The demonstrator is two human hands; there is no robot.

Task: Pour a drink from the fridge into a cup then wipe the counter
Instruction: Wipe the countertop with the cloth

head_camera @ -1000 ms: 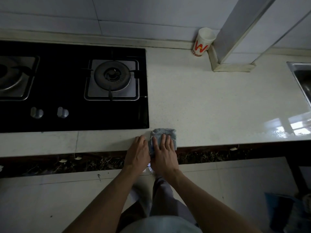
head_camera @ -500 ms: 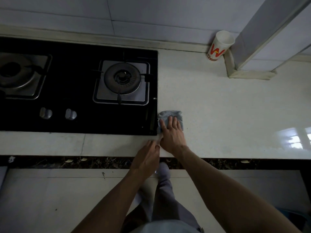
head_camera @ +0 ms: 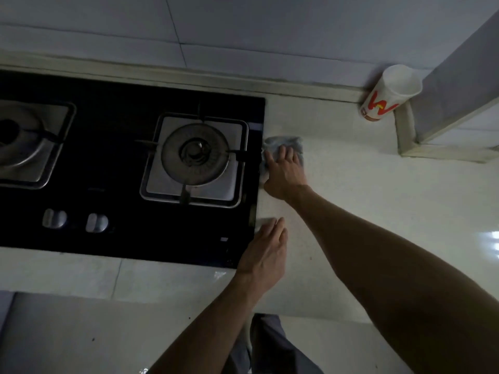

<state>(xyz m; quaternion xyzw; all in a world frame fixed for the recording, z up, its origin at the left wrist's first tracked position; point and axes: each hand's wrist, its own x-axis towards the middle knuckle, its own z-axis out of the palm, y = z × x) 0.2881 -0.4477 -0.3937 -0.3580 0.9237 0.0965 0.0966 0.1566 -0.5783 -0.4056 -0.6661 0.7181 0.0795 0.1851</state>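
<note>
1. Pressing flat on a grey cloth [head_camera: 286, 143], the right hand [head_camera: 285, 172] is seen from the head view with its fingers straight and slightly spread; nothing is gripped.
2. The cloth is laid on the pale counter [head_camera: 378, 211], touching the right edge of the black gas hob [head_camera: 121, 168], level with the right-hand burner [head_camera: 195, 155].
3. The left hand [head_camera: 266, 252] is rested palm-down on the counter, closer to the person, by the hob's front right corner, with fingers extended together and nothing held.
4. A white paper cup [head_camera: 388, 93] with a red mark is stood upright at the back of the counter, against the wall and just beside a tiled pillar [head_camera: 459, 76], well apart from both hands.
5. Two metal knobs [head_camera: 54, 218] are set near the hob's front edge.
</note>
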